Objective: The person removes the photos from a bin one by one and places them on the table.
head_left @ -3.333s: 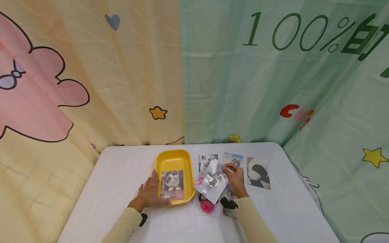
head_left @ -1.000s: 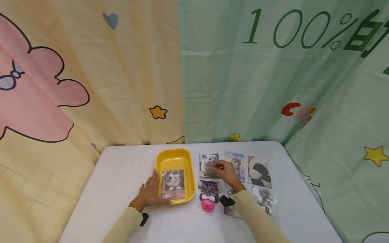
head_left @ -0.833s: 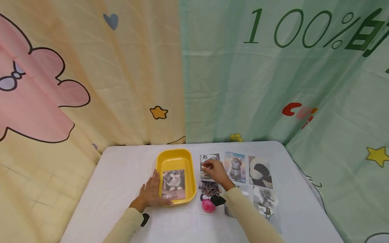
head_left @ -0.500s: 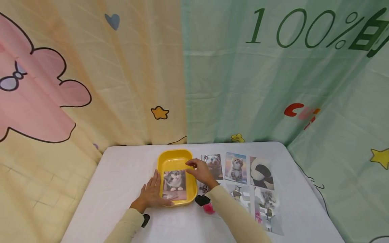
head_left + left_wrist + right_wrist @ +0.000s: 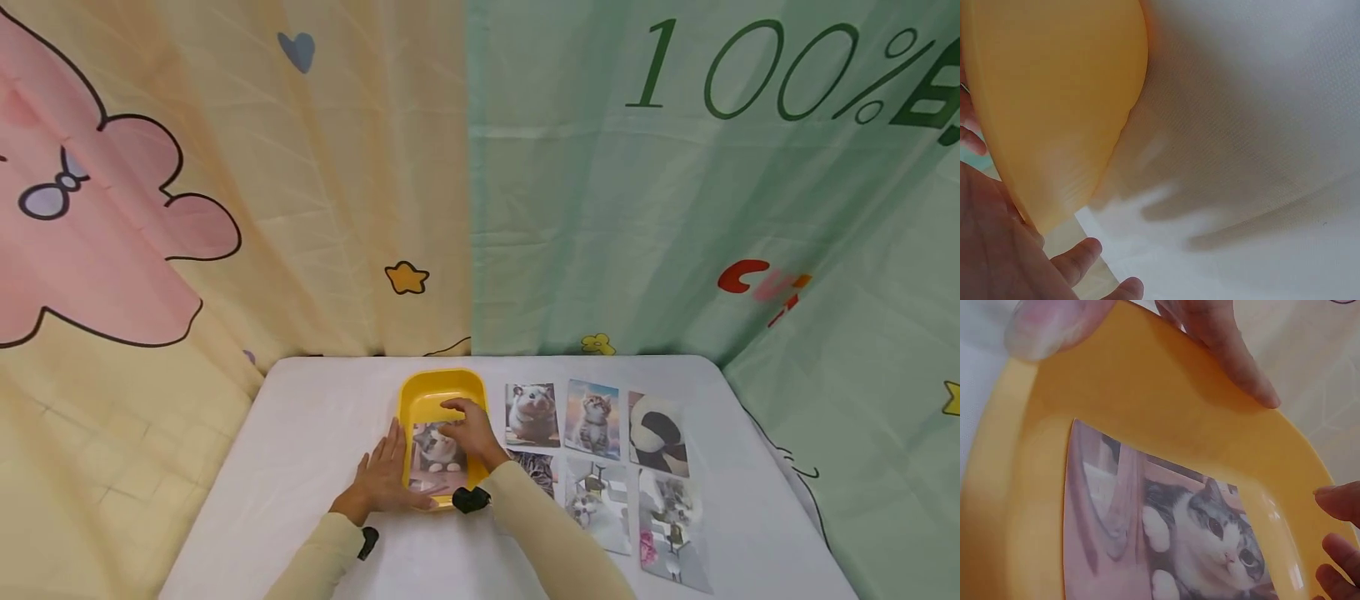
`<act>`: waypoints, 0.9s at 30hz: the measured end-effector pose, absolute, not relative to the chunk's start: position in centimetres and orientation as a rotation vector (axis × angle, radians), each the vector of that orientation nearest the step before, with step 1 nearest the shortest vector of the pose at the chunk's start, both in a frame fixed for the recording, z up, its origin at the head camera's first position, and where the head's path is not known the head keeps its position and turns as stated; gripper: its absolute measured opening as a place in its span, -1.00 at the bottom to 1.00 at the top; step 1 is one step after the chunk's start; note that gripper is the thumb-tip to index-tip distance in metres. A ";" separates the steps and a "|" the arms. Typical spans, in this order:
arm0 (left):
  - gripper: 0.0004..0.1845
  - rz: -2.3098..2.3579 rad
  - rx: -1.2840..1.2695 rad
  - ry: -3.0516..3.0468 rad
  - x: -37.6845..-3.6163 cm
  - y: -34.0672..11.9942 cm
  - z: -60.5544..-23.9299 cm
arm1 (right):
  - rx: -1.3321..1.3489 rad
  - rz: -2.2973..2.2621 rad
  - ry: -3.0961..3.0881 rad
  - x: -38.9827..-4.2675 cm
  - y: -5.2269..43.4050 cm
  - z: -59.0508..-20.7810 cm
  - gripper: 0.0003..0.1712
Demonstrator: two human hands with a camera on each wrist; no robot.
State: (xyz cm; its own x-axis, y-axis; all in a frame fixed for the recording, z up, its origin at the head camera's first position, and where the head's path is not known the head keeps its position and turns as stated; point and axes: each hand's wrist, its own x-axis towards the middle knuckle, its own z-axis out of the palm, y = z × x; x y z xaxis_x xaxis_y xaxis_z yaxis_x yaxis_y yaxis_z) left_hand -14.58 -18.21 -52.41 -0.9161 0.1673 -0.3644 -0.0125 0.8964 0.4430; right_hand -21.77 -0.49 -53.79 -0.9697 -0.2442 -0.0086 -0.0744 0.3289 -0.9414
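Inside a yellow plastic tray [image 5: 442, 402] lies a photo card [image 5: 438, 479] of a grey-and-white cat. My left hand [image 5: 384, 479] rests with straight fingers along the tray's left side, its thumb near the front rim. In the left wrist view its palm is against the tray's outer wall [image 5: 1060, 112]. My right hand [image 5: 474, 432] reaches over the tray's right rim, above the card's upper part. Its thumb and fingers are apart with nothing between them. The right wrist view shows these fingertips [image 5: 1338, 499] at the side, beyond the cat card [image 5: 1210, 544].
Right of the tray, cards lie in two rows on the white tabletop [image 5: 315, 408]: a hamster card [image 5: 532, 414], a kitten card [image 5: 594, 419] and a panda card [image 5: 658, 435] behind; a tabby card [image 5: 537, 468] and two glossy cards [image 5: 597, 507] in front. My right sleeve [image 5: 551, 533] partly covers the tabby.
Earlier my right hand held a glossy card; that card now lies at the front right. The right hand has moved left across the cards to above the tray. The left hand keeps its place.
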 end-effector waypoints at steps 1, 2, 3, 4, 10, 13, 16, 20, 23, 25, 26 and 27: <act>0.57 0.629 0.111 2.664 -14.6 -18.2 -52.4 | -0.270 -1.702 2.454 -21.9 -0.6 -54.0 -0.57; 0.57 0.642 0.111 2.669 -14.6 -18.2 -52.4 | -0.251 -1.696 2.471 -21.9 -0.8 -54.2 -0.55; 0.56 0.642 0.106 2.667 -14.6 -18.2 -52.3 | -0.221 -1.683 2.490 -22.0 -1.0 -54.5 -0.54; 0.56 0.656 0.107 2.672 -14.6 -18.1 -52.3 | -0.194 -1.670 2.515 -22.0 -1.1 -54.7 -0.52; 0.56 0.663 0.113 2.692 -14.4 -18.2 -52.0 | -0.077 -1.659 2.560 -21.9 -1.7 -55.7 -0.43; 0.56 0.652 0.122 2.695 -14.3 -18.2 -51.9 | -0.047 -1.649 2.576 -21.9 -1.8 -55.9 -0.39; 0.54 0.652 0.125 2.693 -14.3 -18.1 -51.8 | -0.013 -1.620 2.587 -21.8 -1.8 -56.0 -0.38; 0.53 0.647 0.131 2.694 -14.3 -18.1 -51.8 | -0.018 -1.579 2.586 -21.8 -1.8 -56.1 -0.41; 0.52 0.636 0.139 2.699 -14.2 -18.1 -51.8 | -0.047 -1.577 2.582 -21.8 -1.8 -56.1 -0.48; 0.52 0.642 0.141 2.699 -14.1 -18.1 -51.7 | -0.066 -1.583 2.585 -21.7 -1.7 -56.0 -0.54; 0.53 0.644 0.140 2.698 -14.1 -18.1 -51.7 | -0.068 -1.588 2.582 -21.6 -1.7 -56.0 -0.57; 0.53 0.651 0.138 2.695 -14.1 -18.1 -51.7 | -0.070 -1.593 2.578 -21.6 -1.7 -56.0 -0.60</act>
State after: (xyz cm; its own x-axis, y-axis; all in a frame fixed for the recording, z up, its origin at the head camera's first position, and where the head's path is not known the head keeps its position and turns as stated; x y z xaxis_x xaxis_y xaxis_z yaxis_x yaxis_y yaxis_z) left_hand -14.07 -18.11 -51.66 -0.9291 0.1773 -0.3246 0.0094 0.8887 0.4584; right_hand -21.58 -1.69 -56.00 -0.9928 -0.0971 -0.0699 0.0191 0.4484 -0.8936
